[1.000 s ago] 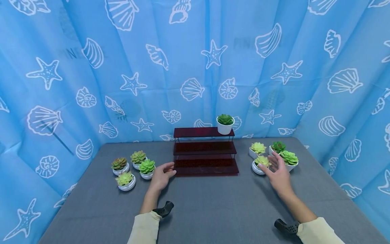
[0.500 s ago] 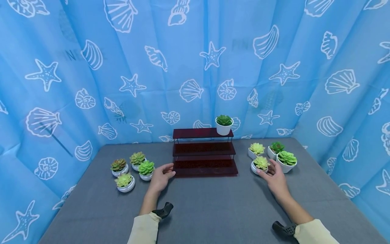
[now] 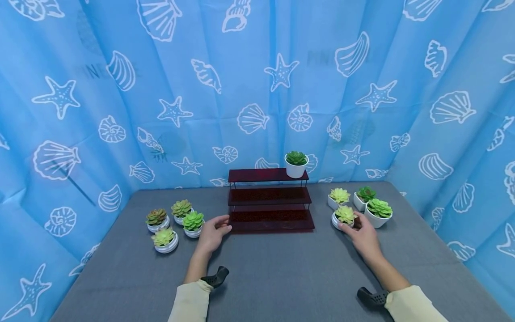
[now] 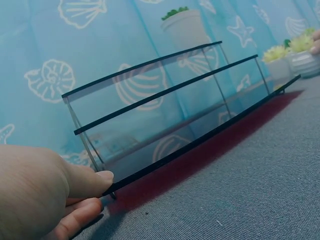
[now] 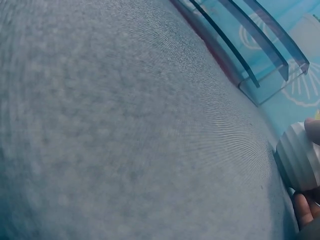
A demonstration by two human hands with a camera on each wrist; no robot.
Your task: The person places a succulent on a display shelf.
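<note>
A dark red, see-through three-tier display stand (image 3: 270,216) is in the middle of the head view. My left hand (image 3: 211,235) pinches the left end of its bottom tier, the thumb on top in the left wrist view. On the right, my right hand (image 3: 366,238) grips a yellow-green potted succulent (image 3: 344,215) in a ribbed white pot. The right wrist view has that pot (image 5: 296,159) at its right edge, between thumb and fingers. Its base appears to rest on the cloth. A dark green potted succulent (image 3: 296,163) sits at the right of the top tier.
Beside the right hand are a yellow succulent (image 3: 339,197), a dark green one (image 3: 365,195) and a bright green one (image 3: 379,212), in white pots. Several potted succulents (image 3: 165,239) cluster at the left on the grey cloth (image 3: 273,277). A blue shell-print curtain (image 3: 225,89) hangs behind.
My right hand has come down and slightly inward onto the yellow-green succulent's pot and now holds it. My left hand has stayed at the stand.
</note>
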